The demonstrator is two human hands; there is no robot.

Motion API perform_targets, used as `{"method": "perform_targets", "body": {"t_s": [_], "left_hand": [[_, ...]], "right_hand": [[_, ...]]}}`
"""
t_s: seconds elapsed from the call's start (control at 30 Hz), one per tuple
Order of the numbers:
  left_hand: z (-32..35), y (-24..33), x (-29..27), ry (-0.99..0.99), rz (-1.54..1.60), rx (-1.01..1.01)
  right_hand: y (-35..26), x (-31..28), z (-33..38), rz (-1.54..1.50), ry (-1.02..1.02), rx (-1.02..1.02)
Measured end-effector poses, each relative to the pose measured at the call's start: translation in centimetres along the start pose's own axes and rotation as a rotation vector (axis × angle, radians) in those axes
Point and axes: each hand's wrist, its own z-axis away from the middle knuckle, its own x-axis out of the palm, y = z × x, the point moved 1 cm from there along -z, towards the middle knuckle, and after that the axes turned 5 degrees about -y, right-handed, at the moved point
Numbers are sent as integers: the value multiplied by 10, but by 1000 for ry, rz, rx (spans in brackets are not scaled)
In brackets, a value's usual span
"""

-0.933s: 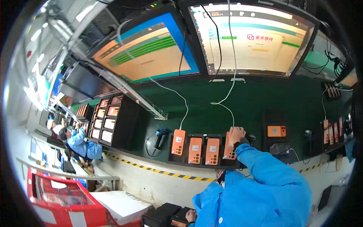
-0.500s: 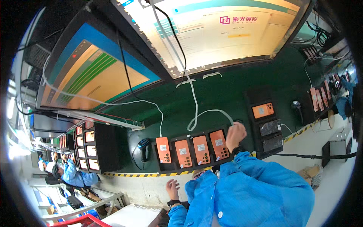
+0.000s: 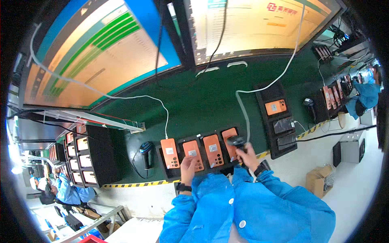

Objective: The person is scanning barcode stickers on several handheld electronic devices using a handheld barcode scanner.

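My right hand [image 3: 248,157] is wrapped round a black handheld barcode scanner [image 3: 236,141]. Its head is over the rightmost orange phone [image 3: 229,133] in a black tray [image 3: 174,173], partly hiding that phone. A pale cable [image 3: 245,115] runs down to the scanner and hand. My left hand [image 3: 188,169] holds nothing, fingers apart and a little bent, at the lower left part of another orange phone [image 3: 192,150]; I cannot tell if it touches. Two more phones lie in the row: an orange phone [image 3: 213,150] right of that hand, and a leftmost orange phone [image 3: 169,153] with a white cable plugged in.
Left of the tray stands another scanner [image 3: 146,156]. A second black tray [image 3: 279,153] at right holds an orange phone [image 3: 276,107] and dark devices. Two monitors [image 3: 259,28] line the back. A black rack [image 3: 106,156] of phones is at left. Other people work at both sides.
My right hand has taken hold of the scanner and brought it over the rightmost phone. My left hand has risen from below the table edge to the phones. The view has shifted.
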Motion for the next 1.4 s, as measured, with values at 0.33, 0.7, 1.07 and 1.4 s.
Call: {"method": "perform_targets", "body": {"t_s": [0.33, 0.7, 1.07, 1.4], "left_hand": [[-48, -53, 36, -100, -183, 150], [-49, -24, 62, -83, -548, 73], [-63, -34, 96, 283, -599, 69], [-66, -25, 63, -168, -264, 56]], "right_hand": [[23, 67, 28, -102, 14, 127], [18, 45, 29, -63, -32, 100], [26, -45, -38, 85, 344, -233], [17, -58, -86, 692, 734, -615]]}}
